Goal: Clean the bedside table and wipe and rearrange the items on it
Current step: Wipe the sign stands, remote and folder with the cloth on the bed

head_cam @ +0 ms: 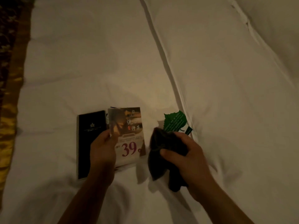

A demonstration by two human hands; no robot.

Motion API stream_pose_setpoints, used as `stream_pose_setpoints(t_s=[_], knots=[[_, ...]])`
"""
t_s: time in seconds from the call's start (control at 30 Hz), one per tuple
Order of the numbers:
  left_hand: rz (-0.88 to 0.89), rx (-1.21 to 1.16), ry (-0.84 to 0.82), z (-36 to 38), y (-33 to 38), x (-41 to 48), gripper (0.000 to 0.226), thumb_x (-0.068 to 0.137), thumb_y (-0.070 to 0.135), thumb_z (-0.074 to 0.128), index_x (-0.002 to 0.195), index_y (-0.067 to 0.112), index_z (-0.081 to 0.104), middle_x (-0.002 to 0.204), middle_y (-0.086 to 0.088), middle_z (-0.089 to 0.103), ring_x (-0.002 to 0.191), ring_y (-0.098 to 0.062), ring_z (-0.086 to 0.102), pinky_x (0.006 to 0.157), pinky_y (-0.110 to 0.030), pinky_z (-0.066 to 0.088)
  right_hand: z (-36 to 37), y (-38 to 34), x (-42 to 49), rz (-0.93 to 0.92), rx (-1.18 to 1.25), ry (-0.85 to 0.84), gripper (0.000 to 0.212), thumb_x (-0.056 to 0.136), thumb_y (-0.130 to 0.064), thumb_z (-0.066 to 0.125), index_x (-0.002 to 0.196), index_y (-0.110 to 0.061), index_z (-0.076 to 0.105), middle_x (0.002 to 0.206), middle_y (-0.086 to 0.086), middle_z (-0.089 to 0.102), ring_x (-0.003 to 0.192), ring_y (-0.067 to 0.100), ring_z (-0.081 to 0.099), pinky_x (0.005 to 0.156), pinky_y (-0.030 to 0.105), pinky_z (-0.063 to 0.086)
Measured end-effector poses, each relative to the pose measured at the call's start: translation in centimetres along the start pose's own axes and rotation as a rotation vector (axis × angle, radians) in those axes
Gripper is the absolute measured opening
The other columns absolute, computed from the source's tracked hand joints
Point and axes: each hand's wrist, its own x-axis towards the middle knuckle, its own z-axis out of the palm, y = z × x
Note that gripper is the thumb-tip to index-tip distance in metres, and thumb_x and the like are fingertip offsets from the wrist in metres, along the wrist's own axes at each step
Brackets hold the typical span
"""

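Nearest the camera, two bare forearms reach out over a white bed (80, 70) in dim, warm light. The right hand (186, 152) is clenched around a dark cloth (159, 160), which bunches out of the fist and hangs down onto the sheet. The left hand (103, 147) pinches the lower left part of a printed card (129, 135) bearing Chinese characters and a large "39"; the fingers are closed on its edge. Whether the card is lifted clear of the bedding or resting on it cannot be told. Just left of the card, touching or slightly under it, a dark booklet (88, 138) with a small crest lies flat. Beyond the right hand, a green leaf-shaped card (175, 122) sits against a long fold in the duvet. Along the bed's left edge runs a gold-patterned runner (9, 110).
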Motion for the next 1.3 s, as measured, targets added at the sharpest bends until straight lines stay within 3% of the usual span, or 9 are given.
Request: stream_pose_setpoints(t_s=[0.13,0.23,0.37,0.57,0.7,0.93,1.13,1.2,1.3], knots=[[0.178,0.022,-0.095,-0.8,0.2,-3.0,0.022,0.098,0.019,0.055,0.096,0.026,0.075,0.084,0.003,0.076,0.071,-0.008,0.071,0.056,-0.014,0.051,4.1,0.1,-0.4,-0.470,-0.632,-0.108,0.038,0.079,-0.025,0.067,0.113,-0.042,0.064,0.105,-0.019,0.063,0.098,0.000,0.058,0.083,0.014,0.047],[0.080,-0.034,-0.160,-0.8,0.0,-4.3,0.026,0.100,0.018,0.050,0.097,0.021,0.076,0.084,0.000,0.077,0.074,-0.015,0.072,0.058,-0.020,0.055,4.8,0.6,-0.2,-0.548,-0.905,-0.106,0.038,0.083,-0.028,0.065,0.120,-0.037,0.063,0.111,-0.011,0.060,0.097,0.008,0.055,0.080,0.023,0.050],[-0.009,-0.073,-0.231,-1.3,-0.5,-4.9,0.028,0.102,0.025,0.047,0.104,0.015,0.073,0.092,-0.014,0.077,0.082,-0.033,0.075,0.066,-0.045,0.063,2.7,0.3,1.4,-0.455,-0.841,0.170,0.035,0.084,-0.019,0.067,0.118,-0.028,0.066,0.100,-0.007,0.057,0.084,0.008,0.055,0.071,0.025,0.052],[-0.072,-0.114,-0.229,0.2,-1.8,-6.0,0.042,0.100,0.046,0.042,0.102,0.021,0.075,0.093,-0.009,0.078,0.083,-0.024,0.075,0.061,-0.031,0.058,5.8,-0.2,1.0,-0.663,-0.902,-0.024,0.035,0.084,-0.027,0.064,0.119,-0.028,0.064,0.106,-0.004,0.058,0.091,0.011,0.055,0.074,0.022,0.049],[-0.006,-0.087,-0.252,-0.4,-1.7,-5.9,0.046,0.092,0.060,0.044,0.089,0.027,0.076,0.087,-0.011,0.078,0.079,-0.028,0.076,0.058,-0.031,0.059,3.3,-0.4,1.9,-0.432,-0.822,0.272,0.035,0.085,-0.023,0.066,0.120,-0.028,0.064,0.106,-0.005,0.057,0.087,0.011,0.057,0.073,0.030,0.054],[-0.107,-0.126,-0.237,0.4,0.0,-4.7,0.045,0.095,0.049,0.048,0.080,0.019,0.079,0.078,-0.009,0.075,0.066,-0.024,0.071,0.050,-0.031,0.052,4.2,0.7,-2.2,-0.623,-1.041,-0.474,0.034,0.086,-0.031,0.050,0.115,-0.043,0.063,0.110,-0.013,0.056,0.101,0.009,0.052,0.074,0.025,0.050],[0.027,-0.034,-0.170,0.7,0.6,-4.9,0.036,0.102,0.028,0.043,0.102,0.002,0.067,0.091,-0.021,0.073,0.079,-0.035,0.073,0.062,-0.041,0.061,0.0,0.4,-1.6,-0.474,-1.283,-0.343,0.029,0.092,-0.050,0.047,0.116,-0.047,0.063,0.108,-0.018,0.057,0.100,0.009,0.054,0.068,0.021,0.043],[0.016,-0.049,-0.160,0.8,0.7,-4.9,0.037,0.103,0.028,0.041,0.105,0.001,0.066,0.091,-0.022,0.073,0.077,-0.034,0.073,0.054,-0.031,0.058,-1.4,0.5,-1.4,-0.308,-1.138,-0.199,0.023,0.089,-0.042,0.059,0.111,-0.045,0.067,0.104,-0.018,0.059,0.096,0.004,0.056,0.071,0.019,0.047],[-0.012,-0.064,-0.173,1.5,0.4,-4.9,0.038,0.104,0.031,0.040,0.108,0.001,0.064,0.094,-0.024,0.072,0.080,-0.037,0.072,0.052,-0.030,0.057,-1.9,0.5,-1.5,-0.009,-0.443,-0.015,0.030,0.084,-0.015,0.066,0.095,-0.042,0.072,0.094,-0.014,0.071,0.089,0.008,0.068,0.073,0.022,0.055]])
